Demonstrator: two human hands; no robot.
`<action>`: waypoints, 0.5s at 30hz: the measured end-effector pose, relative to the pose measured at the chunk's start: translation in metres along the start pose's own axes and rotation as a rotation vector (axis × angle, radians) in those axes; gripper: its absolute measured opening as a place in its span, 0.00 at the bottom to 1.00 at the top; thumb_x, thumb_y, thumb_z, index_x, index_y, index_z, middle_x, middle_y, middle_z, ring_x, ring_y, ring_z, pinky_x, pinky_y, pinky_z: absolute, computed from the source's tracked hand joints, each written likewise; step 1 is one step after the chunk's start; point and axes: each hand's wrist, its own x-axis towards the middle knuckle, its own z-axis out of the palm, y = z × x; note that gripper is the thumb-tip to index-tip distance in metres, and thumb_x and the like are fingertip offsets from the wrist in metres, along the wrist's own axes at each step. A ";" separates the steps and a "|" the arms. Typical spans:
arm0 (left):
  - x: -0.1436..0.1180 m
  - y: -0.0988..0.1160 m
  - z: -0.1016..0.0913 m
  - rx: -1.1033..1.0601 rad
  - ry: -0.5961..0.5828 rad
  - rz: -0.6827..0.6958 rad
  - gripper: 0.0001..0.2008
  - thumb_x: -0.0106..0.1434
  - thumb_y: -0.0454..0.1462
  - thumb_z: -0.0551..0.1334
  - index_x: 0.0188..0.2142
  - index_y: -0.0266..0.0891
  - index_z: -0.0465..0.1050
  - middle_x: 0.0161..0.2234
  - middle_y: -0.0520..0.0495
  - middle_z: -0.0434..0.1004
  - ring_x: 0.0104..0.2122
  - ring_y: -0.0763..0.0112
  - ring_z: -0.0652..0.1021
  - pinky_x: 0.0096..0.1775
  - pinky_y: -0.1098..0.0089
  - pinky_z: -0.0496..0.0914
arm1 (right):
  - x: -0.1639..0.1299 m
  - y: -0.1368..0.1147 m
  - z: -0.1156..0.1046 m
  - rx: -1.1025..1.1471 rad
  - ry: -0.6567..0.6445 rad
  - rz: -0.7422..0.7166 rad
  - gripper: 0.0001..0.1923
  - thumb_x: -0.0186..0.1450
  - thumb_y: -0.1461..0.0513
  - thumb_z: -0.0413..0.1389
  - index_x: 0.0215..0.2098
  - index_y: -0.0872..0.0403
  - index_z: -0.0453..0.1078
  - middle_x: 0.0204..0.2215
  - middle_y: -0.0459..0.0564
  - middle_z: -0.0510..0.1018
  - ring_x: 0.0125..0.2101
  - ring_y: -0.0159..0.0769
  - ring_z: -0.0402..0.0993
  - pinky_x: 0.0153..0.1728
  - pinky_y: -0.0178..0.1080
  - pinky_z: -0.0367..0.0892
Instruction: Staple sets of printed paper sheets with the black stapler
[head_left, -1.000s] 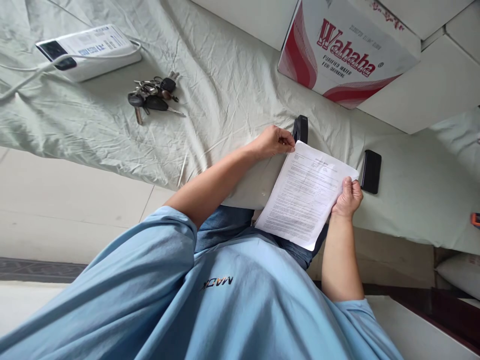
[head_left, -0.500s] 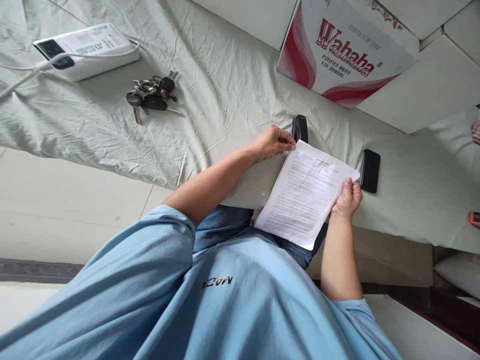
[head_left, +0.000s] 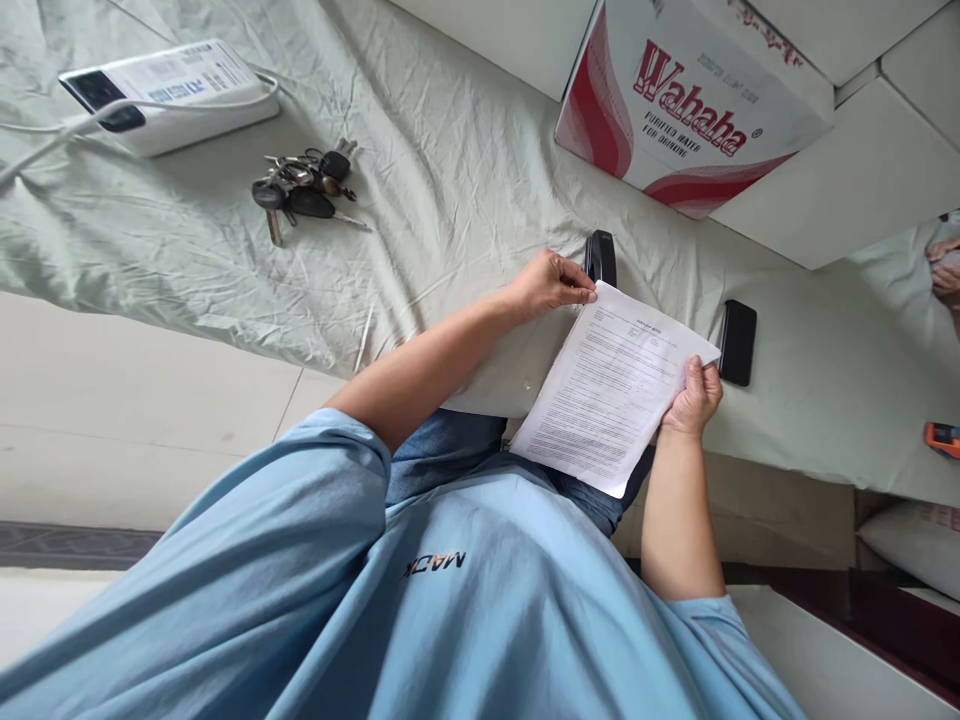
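Two hands hold one stack of printed paper [head_left: 611, 385] over the person's lap, at the near edge of the bed [head_left: 420, 230]. The left hand [head_left: 551, 283] has its fingers [head_left: 581, 280] pressed together, pinching the far left corner of the paper. The right hand [head_left: 696, 398] grips the right edge, fingers curled under the sheets and thumb on top. The paper is tilted, its lower corner over the blue jeans [head_left: 450, 450]; its print is too small to read.

Just beyond the left hand a black stapler [head_left: 601, 257] stands on the pale green sheet, close to the pinched corner. Just beside the right hand lies a black phone [head_left: 738, 342], near the paper's upper right corner but apart from it.

Farther back, a red and white cardboard box [head_left: 694, 90] reads "Wahaha" with "PURIFIED WATER FOR DRINKING" beneath. The light blue shirt [head_left: 420, 600] carries dark letters on the chest, seen upside down, that look like "MACK".

Well to the left on the bed lies a bunch of keys [head_left: 300, 190], and beyond it a white power bank [head_left: 165, 95] with blue print I cannot read and a white cable [head_left: 45, 150] running off to the left. Between keys and stapler the wrinkled sheet is bare. At the right edge are an orange object [head_left: 943, 438] and another person's hand [head_left: 943, 265].
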 end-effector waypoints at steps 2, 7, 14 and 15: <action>0.001 0.000 0.002 -0.001 0.011 -0.011 0.05 0.58 0.32 0.81 0.34 0.34 0.90 0.29 0.49 0.86 0.32 0.73 0.81 0.39 0.68 0.73 | 0.000 0.000 0.000 -0.015 0.005 -0.005 0.26 0.57 0.40 0.76 0.35 0.50 0.79 0.33 0.42 0.79 0.41 0.38 0.82 0.51 0.44 0.82; 0.000 0.001 0.005 -0.110 -0.016 -0.041 0.08 0.58 0.27 0.80 0.36 0.33 0.87 0.30 0.50 0.86 0.31 0.75 0.80 0.40 0.68 0.74 | -0.001 -0.001 0.002 -0.016 0.005 -0.008 0.26 0.56 0.40 0.76 0.36 0.51 0.80 0.32 0.42 0.80 0.41 0.39 0.83 0.51 0.46 0.82; -0.002 0.002 0.004 -0.244 -0.050 -0.101 0.22 0.57 0.26 0.82 0.49 0.35 0.82 0.29 0.52 0.85 0.29 0.77 0.79 0.36 0.72 0.70 | -0.001 -0.001 0.002 -0.002 0.021 -0.010 0.27 0.55 0.40 0.77 0.34 0.50 0.80 0.31 0.41 0.79 0.39 0.38 0.81 0.50 0.45 0.82; -0.002 0.003 0.004 -0.248 -0.063 -0.124 0.18 0.58 0.28 0.82 0.46 0.34 0.83 0.28 0.52 0.84 0.27 0.78 0.77 0.34 0.72 0.67 | -0.001 -0.001 0.002 -0.001 0.022 -0.012 0.27 0.55 0.40 0.77 0.33 0.50 0.79 0.30 0.41 0.79 0.39 0.38 0.81 0.50 0.45 0.82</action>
